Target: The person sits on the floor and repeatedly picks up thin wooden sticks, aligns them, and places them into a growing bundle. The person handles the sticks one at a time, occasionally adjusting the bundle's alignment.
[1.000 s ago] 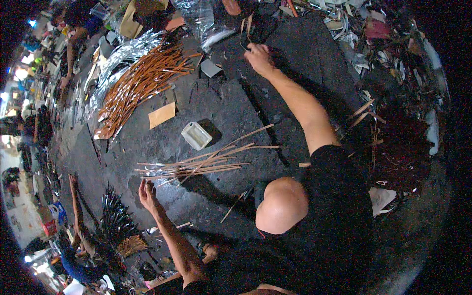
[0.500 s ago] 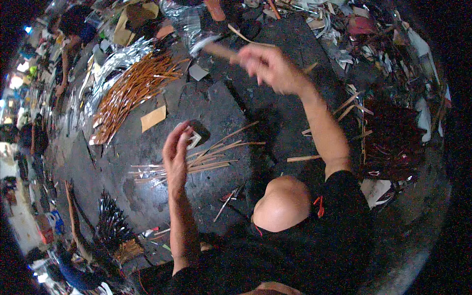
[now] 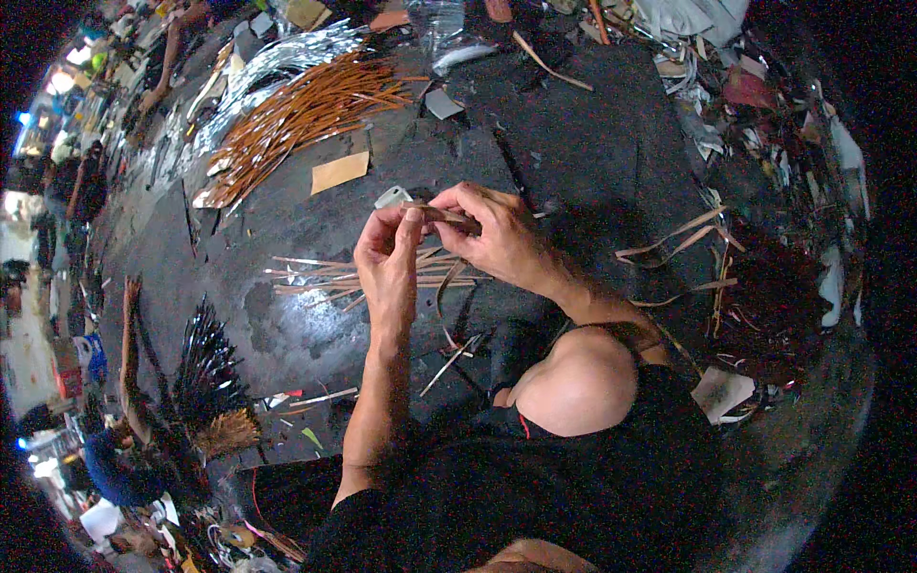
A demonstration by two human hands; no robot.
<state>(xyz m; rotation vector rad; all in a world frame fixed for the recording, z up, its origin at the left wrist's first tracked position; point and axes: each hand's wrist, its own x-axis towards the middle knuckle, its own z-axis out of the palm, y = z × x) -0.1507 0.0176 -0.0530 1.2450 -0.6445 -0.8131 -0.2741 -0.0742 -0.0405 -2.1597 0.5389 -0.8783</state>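
Close together over the middle of the dark floor, my left hand (image 3: 387, 253) and my right hand (image 3: 492, 234) both pinch a short, narrow brown strip (image 3: 441, 216). My fingers cover much of it. A small pale rectangular piece (image 3: 392, 197) shows just beyond the left fingertips; whether that hand touches it is unclear. Beneath the hands, several thin tan strips (image 3: 334, 277) lie in a loose pile, some with shiny ends. A curved strip (image 3: 442, 296) runs down below the right hand.
Beyond on the left lie a bundle of orange-brown strips (image 3: 306, 105) and silvery strips (image 3: 287, 57). A tan card (image 3: 340, 173) and a grey square (image 3: 443, 104) rest nearer. Dark strips (image 3: 207, 358) stand at lower left. Scraps (image 3: 745, 86) crowd the far right; bent strips (image 3: 683, 239) lie nearer.
My right hand has come down and nearer from its raised place and now meets the left at the strip. The left hand has tightened its pinch. The view has shifted somewhat.
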